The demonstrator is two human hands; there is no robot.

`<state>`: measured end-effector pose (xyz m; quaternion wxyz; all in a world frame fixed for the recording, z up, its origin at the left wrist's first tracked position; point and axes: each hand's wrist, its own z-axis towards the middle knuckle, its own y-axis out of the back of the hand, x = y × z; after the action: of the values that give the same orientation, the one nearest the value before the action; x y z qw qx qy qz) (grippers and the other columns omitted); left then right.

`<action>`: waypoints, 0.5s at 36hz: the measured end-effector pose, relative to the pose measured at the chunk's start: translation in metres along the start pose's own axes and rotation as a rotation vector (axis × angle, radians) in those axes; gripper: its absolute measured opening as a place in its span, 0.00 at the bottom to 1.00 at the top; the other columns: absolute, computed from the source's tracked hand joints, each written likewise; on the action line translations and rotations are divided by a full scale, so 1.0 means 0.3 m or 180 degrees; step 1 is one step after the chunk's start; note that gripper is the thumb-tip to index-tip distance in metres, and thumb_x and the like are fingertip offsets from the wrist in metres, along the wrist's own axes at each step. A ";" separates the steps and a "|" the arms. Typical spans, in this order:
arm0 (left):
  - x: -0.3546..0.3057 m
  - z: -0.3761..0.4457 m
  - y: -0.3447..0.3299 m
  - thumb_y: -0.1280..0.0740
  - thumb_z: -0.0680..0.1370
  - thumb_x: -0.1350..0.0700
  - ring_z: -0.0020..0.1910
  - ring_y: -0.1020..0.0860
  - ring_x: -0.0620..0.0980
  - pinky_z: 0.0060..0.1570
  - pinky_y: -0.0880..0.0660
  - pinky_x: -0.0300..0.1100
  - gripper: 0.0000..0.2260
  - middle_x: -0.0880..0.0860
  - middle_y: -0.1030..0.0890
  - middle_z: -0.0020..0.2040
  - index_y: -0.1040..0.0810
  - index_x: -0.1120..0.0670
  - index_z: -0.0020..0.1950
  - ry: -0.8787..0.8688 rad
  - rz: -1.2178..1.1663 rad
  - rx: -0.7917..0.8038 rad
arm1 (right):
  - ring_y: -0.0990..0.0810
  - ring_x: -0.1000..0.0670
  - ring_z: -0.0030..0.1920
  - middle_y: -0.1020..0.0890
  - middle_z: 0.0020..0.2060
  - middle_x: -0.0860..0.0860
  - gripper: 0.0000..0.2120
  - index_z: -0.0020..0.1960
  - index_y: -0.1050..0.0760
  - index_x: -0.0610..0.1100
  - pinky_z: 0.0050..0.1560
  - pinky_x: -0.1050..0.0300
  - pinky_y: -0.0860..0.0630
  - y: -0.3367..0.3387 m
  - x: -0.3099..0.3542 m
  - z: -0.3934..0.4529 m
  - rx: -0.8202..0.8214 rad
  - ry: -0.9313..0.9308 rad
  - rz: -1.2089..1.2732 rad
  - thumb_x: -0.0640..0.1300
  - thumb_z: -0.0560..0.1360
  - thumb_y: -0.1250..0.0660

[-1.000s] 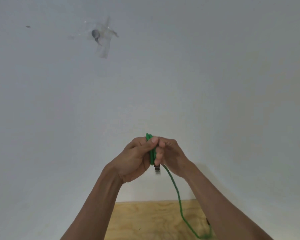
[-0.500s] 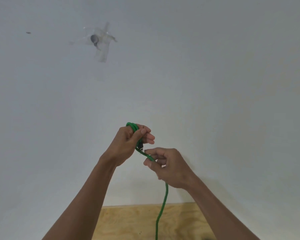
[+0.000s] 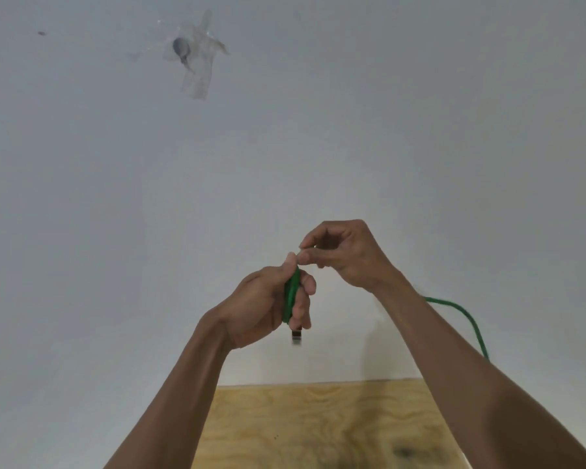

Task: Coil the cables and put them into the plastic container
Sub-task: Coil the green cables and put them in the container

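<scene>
A green cable (image 3: 291,294) is wound in a small coil that my left hand (image 3: 268,306) grips, thumb on top. A metal plug end (image 3: 296,335) hangs below that hand. My right hand (image 3: 345,255) is just above and to the right, its fingertips pinching the cable at the top of the coil. A loose length of the same cable (image 3: 467,319) arcs out behind my right forearm and drops out of sight. The plastic container is not in view.
A plain white wall (image 3: 420,130) fills most of the view, with a taped patch (image 3: 193,59) high on the left. A plywood tabletop (image 3: 318,428) shows at the bottom, between my forearms.
My right hand has risen from below the coil to above it, carrying the cable round. The loose cable now swings out to the right instead of hanging straight down. My left hand dropped slightly.
</scene>
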<state>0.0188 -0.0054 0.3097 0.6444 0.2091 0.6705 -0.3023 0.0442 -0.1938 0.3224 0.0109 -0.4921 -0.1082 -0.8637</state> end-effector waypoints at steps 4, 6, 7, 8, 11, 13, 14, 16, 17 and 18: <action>0.005 0.003 -0.025 0.42 0.82 0.49 0.26 0.28 0.52 0.40 0.23 0.48 0.16 0.56 0.26 0.29 0.23 0.60 0.44 -0.0271 -0.0300 0.0239 | 0.21 0.42 0.37 0.15 0.36 0.45 0.12 0.46 0.19 0.32 0.40 0.50 0.24 -0.027 -0.070 -0.030 -0.0041 -0.0215 0.0738 0.41 0.71 0.26; 0.006 0.013 -0.040 0.42 0.82 0.51 0.27 0.26 0.52 0.41 0.22 0.48 0.16 0.55 0.24 0.29 0.23 0.60 0.44 -0.0447 -0.0381 0.0294 | 0.19 0.45 0.32 0.16 0.32 0.46 0.17 0.49 0.21 0.29 0.35 0.55 0.24 -0.050 -0.088 -0.060 0.0040 -0.0267 0.1008 0.45 0.75 0.29; 0.005 0.020 -0.044 0.43 0.83 0.52 0.28 0.25 0.52 0.42 0.22 0.48 0.16 0.55 0.24 0.30 0.22 0.59 0.44 -0.0549 -0.0416 0.0290 | 0.19 0.48 0.28 0.17 0.29 0.48 0.14 0.47 0.21 0.31 0.31 0.59 0.26 -0.062 -0.099 -0.074 0.0086 -0.0259 0.1064 0.45 0.77 0.32; 0.001 0.029 -0.048 0.43 0.83 0.53 0.29 0.25 0.52 0.43 0.22 0.48 0.16 0.55 0.23 0.30 0.22 0.59 0.44 -0.0659 -0.0463 0.0269 | 0.20 0.51 0.26 0.18 0.27 0.51 0.11 0.44 0.20 0.37 0.30 0.60 0.28 -0.075 -0.104 -0.091 0.0094 -0.0327 0.1095 0.41 0.79 0.37; -0.019 0.059 -0.039 0.43 0.83 0.53 0.31 0.22 0.53 0.42 0.22 0.47 0.15 0.56 0.22 0.32 0.21 0.60 0.46 -0.0952 -0.0553 0.0125 | 0.23 0.54 0.27 0.20 0.26 0.54 0.18 0.31 0.20 0.52 0.34 0.58 0.27 -0.112 -0.137 -0.125 -0.0102 -0.0573 0.0806 0.38 0.77 0.35; -0.036 0.078 -0.022 0.41 0.83 0.53 0.33 0.21 0.52 0.44 0.23 0.49 0.14 0.56 0.21 0.34 0.20 0.59 0.47 -0.1079 -0.0495 -0.0024 | 0.27 0.53 0.29 0.19 0.29 0.51 0.17 0.33 0.20 0.52 0.36 0.53 0.28 -0.132 -0.153 -0.146 -0.0113 -0.0618 0.0374 0.42 0.79 0.33; -0.045 0.086 -0.009 0.41 0.83 0.53 0.34 0.22 0.52 0.47 0.22 0.50 0.14 0.56 0.21 0.34 0.20 0.59 0.48 -0.1145 -0.0439 -0.0105 | 0.29 0.52 0.29 0.19 0.30 0.51 0.17 0.34 0.19 0.53 0.35 0.52 0.28 -0.143 -0.160 -0.158 -0.0127 -0.0676 0.0277 0.44 0.80 0.35; -0.061 0.098 0.022 0.41 0.83 0.53 0.36 0.22 0.51 0.52 0.22 0.50 0.14 0.55 0.21 0.36 0.21 0.61 0.51 -0.1232 -0.0079 -0.0335 | 0.32 0.52 0.28 0.20 0.31 0.50 0.11 0.43 0.16 0.54 0.32 0.55 0.28 -0.166 -0.155 -0.175 -0.0143 -0.0800 0.0383 0.47 0.81 0.36; -0.066 0.102 0.036 0.41 0.83 0.52 0.37 0.22 0.52 0.53 0.23 0.51 0.14 0.56 0.21 0.37 0.22 0.62 0.53 -0.1229 0.0219 -0.0458 | 0.33 0.51 0.28 0.20 0.32 0.50 0.09 0.51 0.17 0.52 0.32 0.57 0.29 -0.175 -0.154 -0.183 -0.0115 -0.0821 0.0507 0.46 0.81 0.36; -0.068 0.104 0.047 0.42 0.83 0.52 0.39 0.23 0.53 0.52 0.24 0.53 0.15 0.56 0.20 0.37 0.23 0.63 0.54 -0.1202 0.0491 -0.0557 | 0.33 0.52 0.28 0.20 0.33 0.50 0.09 0.57 0.18 0.49 0.31 0.58 0.29 -0.181 -0.151 -0.190 -0.0110 -0.0848 0.0512 0.45 0.81 0.36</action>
<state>0.0531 -0.0139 0.3285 0.7954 0.1427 0.5437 -0.2267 0.0124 -0.1560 0.2461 0.0571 -0.6095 -0.0541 -0.7889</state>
